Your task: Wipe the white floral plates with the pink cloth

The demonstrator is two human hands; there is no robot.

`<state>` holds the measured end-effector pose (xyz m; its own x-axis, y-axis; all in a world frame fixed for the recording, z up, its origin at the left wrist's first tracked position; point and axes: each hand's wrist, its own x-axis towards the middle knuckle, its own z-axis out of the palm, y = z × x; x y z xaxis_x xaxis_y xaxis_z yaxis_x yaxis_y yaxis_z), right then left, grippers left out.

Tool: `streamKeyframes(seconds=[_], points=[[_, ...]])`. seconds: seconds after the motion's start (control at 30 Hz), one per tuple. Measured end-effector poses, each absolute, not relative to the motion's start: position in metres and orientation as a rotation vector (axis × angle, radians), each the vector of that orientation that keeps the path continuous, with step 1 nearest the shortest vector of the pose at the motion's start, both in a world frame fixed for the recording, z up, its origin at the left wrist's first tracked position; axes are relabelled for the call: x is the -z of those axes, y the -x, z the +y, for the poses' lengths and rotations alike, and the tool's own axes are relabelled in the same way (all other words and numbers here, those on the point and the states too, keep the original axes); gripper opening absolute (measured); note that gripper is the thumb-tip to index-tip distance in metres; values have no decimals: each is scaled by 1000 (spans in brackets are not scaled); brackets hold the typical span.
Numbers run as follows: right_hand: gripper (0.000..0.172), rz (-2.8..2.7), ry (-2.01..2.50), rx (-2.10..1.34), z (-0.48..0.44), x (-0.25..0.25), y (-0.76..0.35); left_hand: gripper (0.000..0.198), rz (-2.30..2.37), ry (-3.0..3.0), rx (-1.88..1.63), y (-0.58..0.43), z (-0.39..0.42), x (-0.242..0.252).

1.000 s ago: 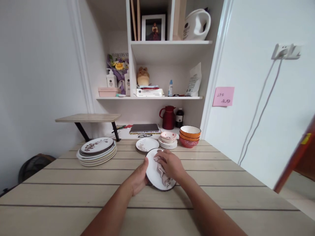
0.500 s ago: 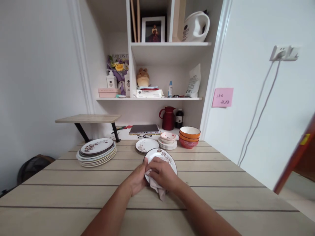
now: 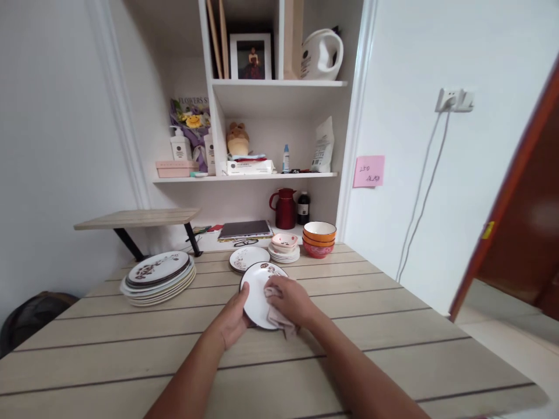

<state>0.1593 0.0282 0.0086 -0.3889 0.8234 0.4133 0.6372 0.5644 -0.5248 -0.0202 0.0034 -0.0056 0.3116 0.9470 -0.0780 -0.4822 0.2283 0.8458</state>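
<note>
A white plate (image 3: 257, 301) with a dark rim and brown flower pattern is tilted up above the table in front of me. My left hand (image 3: 236, 314) grips its left edge, thumb on the face and the other fingers behind. Bunched in my right hand (image 3: 292, 299) is a pale pink cloth (image 3: 279, 319), pressed on the right part of the plate; its loose end hangs past the lower rim. Just behind lies a short stack of similar plates (image 3: 249, 256).
Left on the slatted table (image 3: 144, 355) stands a taller plate stack (image 3: 159, 269), near a small raised shelf (image 3: 140, 217). Small saucers with a pink dish (image 3: 285, 242) and stacked orange and red bowls (image 3: 319, 239) stand at the back. A red jug (image 3: 285, 209) is behind them.
My right hand has slid the cloth rightward across the plate, baring its left and middle face. My left hand still holds the edge. The camera view has turned to the right.
</note>
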Motion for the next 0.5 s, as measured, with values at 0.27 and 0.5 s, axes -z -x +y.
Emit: streamKeyframes(seconds=[0.27,0.5], points=[[19,-2213,1089,-65,19,-19,-118,55,641,-797,-1103,19,3,4],[21,-2239,1266,148,49,-44,-135,58,672,-800,-1096,20,5,6]])
